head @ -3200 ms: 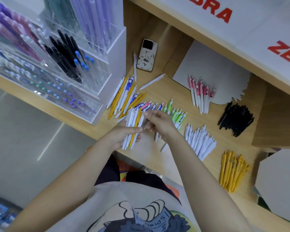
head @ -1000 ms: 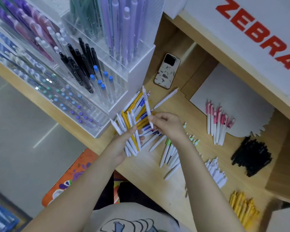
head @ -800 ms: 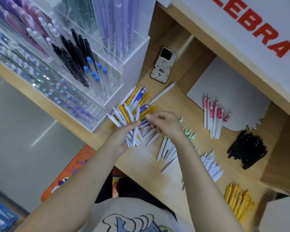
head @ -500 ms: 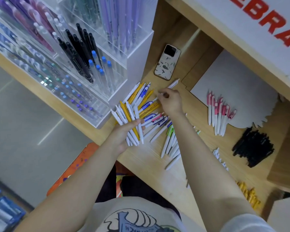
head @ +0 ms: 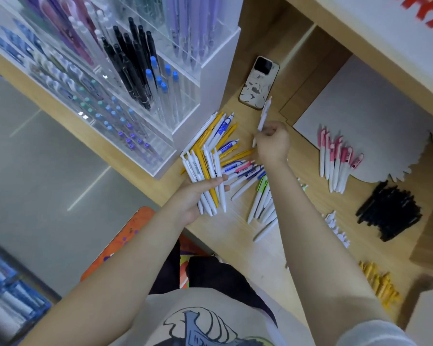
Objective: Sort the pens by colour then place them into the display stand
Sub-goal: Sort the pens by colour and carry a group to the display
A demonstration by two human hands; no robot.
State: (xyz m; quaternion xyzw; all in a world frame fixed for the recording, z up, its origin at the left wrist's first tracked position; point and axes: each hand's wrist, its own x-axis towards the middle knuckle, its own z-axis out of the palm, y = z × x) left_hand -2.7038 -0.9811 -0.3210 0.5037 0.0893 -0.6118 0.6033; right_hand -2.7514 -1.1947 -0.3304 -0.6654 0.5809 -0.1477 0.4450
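The left hand (head: 198,193) gripped a fanned bunch of white and yellow pens (head: 205,171) over the worktop (head: 235,233). The right hand (head: 273,142) pinched a single white pen (head: 264,114) just beside the phone (head: 259,82), near the clear display stand (head: 210,68).

One head-worn camera looks steeply down from close above the wooden counter (head: 238,236). The display stand (head: 160,78) rises far left. No second view.
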